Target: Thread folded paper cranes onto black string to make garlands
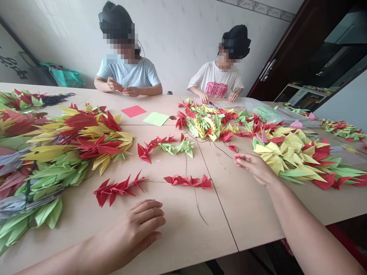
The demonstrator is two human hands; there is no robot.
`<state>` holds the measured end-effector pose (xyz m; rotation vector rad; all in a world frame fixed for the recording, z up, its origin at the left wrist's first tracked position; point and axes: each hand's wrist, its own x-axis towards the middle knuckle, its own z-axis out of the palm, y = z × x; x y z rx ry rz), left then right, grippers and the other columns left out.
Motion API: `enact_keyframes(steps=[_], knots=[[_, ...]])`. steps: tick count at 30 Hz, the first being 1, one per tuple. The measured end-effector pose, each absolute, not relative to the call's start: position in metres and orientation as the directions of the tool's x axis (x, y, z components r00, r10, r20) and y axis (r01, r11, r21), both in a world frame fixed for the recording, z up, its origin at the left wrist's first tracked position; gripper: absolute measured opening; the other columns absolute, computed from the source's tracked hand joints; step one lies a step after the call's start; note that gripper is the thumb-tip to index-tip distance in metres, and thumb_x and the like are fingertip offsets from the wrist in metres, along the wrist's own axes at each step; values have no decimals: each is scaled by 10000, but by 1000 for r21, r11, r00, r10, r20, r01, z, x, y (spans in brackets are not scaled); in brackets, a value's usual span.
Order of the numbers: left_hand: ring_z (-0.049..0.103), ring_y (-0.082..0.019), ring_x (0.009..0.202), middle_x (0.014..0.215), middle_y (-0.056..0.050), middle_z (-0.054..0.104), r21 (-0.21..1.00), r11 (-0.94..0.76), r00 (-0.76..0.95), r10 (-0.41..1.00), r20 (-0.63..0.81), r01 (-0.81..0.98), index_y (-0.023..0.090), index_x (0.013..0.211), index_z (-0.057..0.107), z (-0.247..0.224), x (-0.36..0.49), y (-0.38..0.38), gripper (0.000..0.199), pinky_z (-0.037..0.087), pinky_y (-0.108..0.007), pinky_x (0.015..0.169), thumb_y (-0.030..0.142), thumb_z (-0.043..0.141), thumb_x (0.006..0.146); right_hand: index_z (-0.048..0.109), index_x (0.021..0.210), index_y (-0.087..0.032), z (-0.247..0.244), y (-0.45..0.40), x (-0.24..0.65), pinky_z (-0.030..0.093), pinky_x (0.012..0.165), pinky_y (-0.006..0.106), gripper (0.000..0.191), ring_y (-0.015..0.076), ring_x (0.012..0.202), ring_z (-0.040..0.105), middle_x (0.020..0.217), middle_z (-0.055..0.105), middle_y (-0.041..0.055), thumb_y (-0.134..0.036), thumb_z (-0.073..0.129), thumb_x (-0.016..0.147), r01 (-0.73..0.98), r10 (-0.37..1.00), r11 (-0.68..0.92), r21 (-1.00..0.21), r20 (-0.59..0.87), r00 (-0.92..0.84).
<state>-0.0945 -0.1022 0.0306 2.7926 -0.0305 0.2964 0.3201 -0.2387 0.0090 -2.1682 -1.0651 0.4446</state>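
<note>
Nearest the left hand [140,225], 2 red strands of folded paper lie on the pale table [183,229]: the left red strand [119,190] sits just beyond the knuckles, and the middle red strand [189,181] lies beyond the fingertips and slightly to their right, both apart from the skin. Dark thread [201,210] trails from the middle strand toward the table's near edge. The left hand reaches in from the lower left, back upward, fingers loosely extended side by side and pointing right, thumb a little apart; it appears to hold nothing. The right hand [254,168] comes from the lower right, forearm slanting up and left, its fingertips drawn together just beside a small red folded piece [233,148]; a reddish speck shows at the tips, but I cannot tell whether they grip anything. A short pale wire-like strip [223,166] lies to their left. Farther off, a curved red-and-green strand [164,147] rests near the table's middle. Large heaps of red, yellow and green folded paper spread at left [77,137] and right [292,152]. Across the table, 2 people sit with their hands at work.
</note>
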Motion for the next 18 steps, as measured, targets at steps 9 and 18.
enact_keyframes(steps=[9, 18], knots=[[562, -224, 1113, 1111, -83, 652, 309, -951, 974, 48, 222, -24, 190, 1136, 575, 33, -99, -94, 247, 493, -375, 954, 193, 488, 904, 519, 1235, -258, 30, -248, 232, 494, 884, 379, 579, 208, 1010, 597, 1035, 646, 67, -400, 737, 718, 96, 898, -210, -973, -153, 412], [590, -217, 1104, 1117, -53, 663, 487, -852, 928, 318, 195, 189, 245, 1136, 583, 38, -138, -85, 282, 530, -293, 885, 235, 573, 855, 581, 1166, -228, 21, -257, 221, 520, 848, 379, 450, 232, 958, 627, 1017, 669, 76, -480, 624, 796, 306, 899, -328, -894, -196, 391]])
